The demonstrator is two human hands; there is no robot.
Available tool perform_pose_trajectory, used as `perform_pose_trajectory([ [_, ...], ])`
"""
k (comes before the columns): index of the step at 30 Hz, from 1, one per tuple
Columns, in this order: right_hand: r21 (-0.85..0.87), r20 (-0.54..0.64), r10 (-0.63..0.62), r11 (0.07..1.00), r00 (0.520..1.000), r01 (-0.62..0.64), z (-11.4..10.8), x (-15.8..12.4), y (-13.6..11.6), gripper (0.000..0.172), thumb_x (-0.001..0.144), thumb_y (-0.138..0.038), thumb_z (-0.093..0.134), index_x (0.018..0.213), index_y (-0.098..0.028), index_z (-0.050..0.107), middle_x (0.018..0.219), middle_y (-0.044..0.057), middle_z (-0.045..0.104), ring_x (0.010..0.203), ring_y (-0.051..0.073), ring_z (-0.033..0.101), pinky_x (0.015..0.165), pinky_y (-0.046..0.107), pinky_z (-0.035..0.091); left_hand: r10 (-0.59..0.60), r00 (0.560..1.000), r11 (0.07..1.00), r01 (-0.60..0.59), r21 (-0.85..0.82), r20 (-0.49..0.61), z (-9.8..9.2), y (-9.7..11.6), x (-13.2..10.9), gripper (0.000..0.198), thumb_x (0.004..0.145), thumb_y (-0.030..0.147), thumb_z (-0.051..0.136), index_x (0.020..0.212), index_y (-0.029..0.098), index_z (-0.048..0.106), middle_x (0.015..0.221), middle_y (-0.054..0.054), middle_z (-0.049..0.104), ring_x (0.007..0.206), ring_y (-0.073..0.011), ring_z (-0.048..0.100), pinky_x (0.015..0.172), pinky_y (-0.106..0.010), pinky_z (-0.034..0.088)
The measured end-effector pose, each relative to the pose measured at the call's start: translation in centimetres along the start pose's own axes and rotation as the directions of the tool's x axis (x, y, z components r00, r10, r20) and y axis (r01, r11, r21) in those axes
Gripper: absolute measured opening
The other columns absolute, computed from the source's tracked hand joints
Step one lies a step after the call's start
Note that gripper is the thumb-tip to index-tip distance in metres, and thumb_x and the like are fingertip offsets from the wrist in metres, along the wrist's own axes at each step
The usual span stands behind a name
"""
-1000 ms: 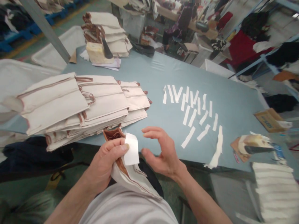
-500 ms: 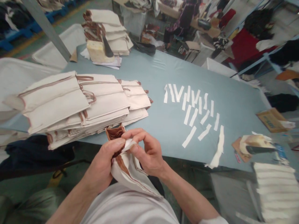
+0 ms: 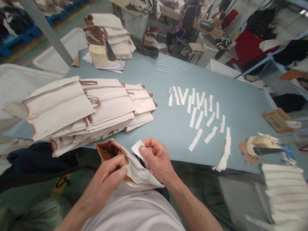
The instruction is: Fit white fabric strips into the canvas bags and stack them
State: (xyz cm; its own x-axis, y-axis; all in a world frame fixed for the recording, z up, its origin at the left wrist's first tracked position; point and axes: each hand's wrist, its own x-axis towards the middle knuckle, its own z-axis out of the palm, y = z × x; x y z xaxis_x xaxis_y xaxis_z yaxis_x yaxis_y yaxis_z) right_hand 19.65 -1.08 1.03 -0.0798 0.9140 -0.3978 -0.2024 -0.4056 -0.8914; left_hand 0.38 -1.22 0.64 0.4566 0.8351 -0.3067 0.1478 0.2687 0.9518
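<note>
Over my lap I hold a cream cloth bag (image 3: 134, 170) with brown trim and a brown lining, its mouth pulled open. My left hand (image 3: 108, 176) is closed on the near edge of the bag's mouth. My right hand (image 3: 155, 158) is closed too, pinching a small white paper label (image 3: 137, 147) against the bag's other edge, just in front of the blue table's (image 3: 163, 80) near edge.
A fanned stack of the same cream bags (image 3: 79, 109) lies on the table's left. Several white paper strips (image 3: 199, 112) lie to the right of it. A second bag pile (image 3: 113, 35) sits far left. Brushes (image 3: 262, 149) and folded white cloth (image 3: 284, 189) are at the right.
The bag's mouth has been pulled wider open and tipped leftward. My right hand, open a second ago, has taken the white label from my left hand and now pinches it at the bag's edge.
</note>
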Motion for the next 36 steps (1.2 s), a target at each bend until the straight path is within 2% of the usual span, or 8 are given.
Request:
perform_pose_trajectory([
  [5, 0.013, 0.048, 0.054, 0.998, 0.997, -0.054, 0.2, -0.1, 0.7, 0.063, 0.077, -0.081, 0.079, 0.080, -0.022, 0.055, 0.050, -0.010, 0.046, 0.043, 0.005, 0.032, 0.042, 0.019, 0.026, -0.028, 0.995, 0.988, 0.014, 0.152, 0.094, -0.9, 0.2, -0.9, 0.033, 0.099, 0.048, 0.060, 0.085, 0.019, 0.068, 0.082, -0.002, 0.067, 0.076, -0.0202, 0.059, 0.068, -0.027, 0.049],
  [9, 0.027, 0.076, 0.045, 0.999, 0.996, -0.047, -0.5, -1.2, -1.1, 0.065, 0.078, -0.081, 0.080, 0.082, -0.021, 0.057, 0.058, -0.008, 0.050, 0.049, 0.006, 0.034, 0.045, 0.019, 0.027, 0.040, 0.999, 0.965, -0.048, 0.259, 0.037, -1.5, 0.9, -0.1, 0.030, 0.104, 0.041, 0.059, 0.088, 0.020, 0.074, 0.091, -0.005, 0.076, 0.086, -0.0231, 0.068, 0.079, -0.029, 0.052],
  [13, -0.068, 0.159, 0.001, 0.998, 0.987, 0.010, -0.8, -2.3, -4.0, 0.050, 0.090, -0.065, 0.078, 0.082, -0.020, 0.059, 0.063, -0.007, 0.050, 0.054, 0.007, 0.036, 0.051, 0.021, 0.030, 0.163, 0.985, 0.957, -0.145, 0.252, -0.054, -1.9, 2.0, 0.5, 0.026, 0.105, 0.036, 0.061, 0.090, 0.022, 0.076, 0.090, -0.002, 0.075, 0.084, -0.0198, 0.066, 0.081, -0.027, 0.050],
  [18, -0.438, 0.085, -0.246, 0.861, 0.966, 0.258, -0.1, -2.5, -5.1, 0.028, 0.096, -0.037, 0.069, 0.075, -0.021, 0.058, 0.067, -0.004, 0.055, 0.063, 0.011, 0.046, 0.061, 0.026, 0.035, 0.217, 0.972, 0.966, -0.201, 0.162, -0.088, -1.7, 2.6, 1.2, 0.024, 0.106, 0.035, 0.060, 0.095, 0.022, 0.076, 0.096, -0.001, 0.075, 0.084, -0.0180, 0.065, 0.076, -0.025, 0.050],
  [23, -0.547, 0.066, -0.434, 0.738, 0.899, 0.396, 0.1, -2.1, -5.1, 0.026, 0.095, -0.032, 0.066, 0.073, -0.022, 0.058, 0.072, -0.003, 0.057, 0.069, 0.014, 0.048, 0.067, 0.028, 0.038, 0.170, 0.979, 0.985, -0.171, 0.000, -0.111, -1.2, 2.1, 2.2, 0.026, 0.106, 0.038, 0.063, 0.093, 0.021, 0.078, 0.092, -0.001, 0.074, 0.078, -0.0160, 0.061, 0.069, -0.023, 0.047],
  [26, -0.547, 0.069, -0.416, 0.744, 0.907, 0.383, -0.1, -1.8, -5.3, 0.029, 0.095, -0.035, 0.066, 0.072, -0.022, 0.057, 0.071, -0.002, 0.057, 0.069, 0.014, 0.048, 0.067, 0.029, 0.038, 0.106, 0.987, 0.991, -0.115, -0.069, -0.124, -1.0, 1.8, 2.5, 0.030, 0.103, 0.043, 0.068, 0.087, 0.019, 0.078, 0.082, 0.000, 0.067, 0.068, -0.0132, 0.052, 0.059, -0.023, 0.040],
  [30, -0.558, 0.100, -0.280, 0.778, 0.955, 0.287, -0.5, -1.2, -5.5, 0.029, 0.094, -0.037, 0.065, 0.072, -0.023, 0.055, 0.068, -0.004, 0.055, 0.064, 0.013, 0.044, 0.062, 0.029, 0.035, 0.008, 0.995, 0.991, -0.021, -0.134, -0.097, -0.8, 2.1, 2.7, 0.040, 0.096, 0.051, 0.073, 0.075, 0.017, 0.072, 0.064, 0.004, 0.051, 0.057, -0.0106, 0.036, 0.050, -0.023, 0.028],
  [36, -0.549, 0.144, -0.202, 0.798, 0.969, 0.248, -0.8, -1.0, -5.1, 0.026, 0.092, -0.036, 0.064, 0.072, -0.023, 0.053, 0.064, -0.006, 0.052, 0.060, 0.011, 0.042, 0.058, 0.027, 0.033, -0.048, 0.997, 0.981, 0.036, -0.191, -0.062, -0.3, 2.5, 2.8, 0.049, 0.091, 0.057, 0.075, 0.064, 0.017, 0.064, 0.060, 0.004, 0.043, 0.055, -0.0101, 0.031, 0.049, -0.024, 0.024],
])
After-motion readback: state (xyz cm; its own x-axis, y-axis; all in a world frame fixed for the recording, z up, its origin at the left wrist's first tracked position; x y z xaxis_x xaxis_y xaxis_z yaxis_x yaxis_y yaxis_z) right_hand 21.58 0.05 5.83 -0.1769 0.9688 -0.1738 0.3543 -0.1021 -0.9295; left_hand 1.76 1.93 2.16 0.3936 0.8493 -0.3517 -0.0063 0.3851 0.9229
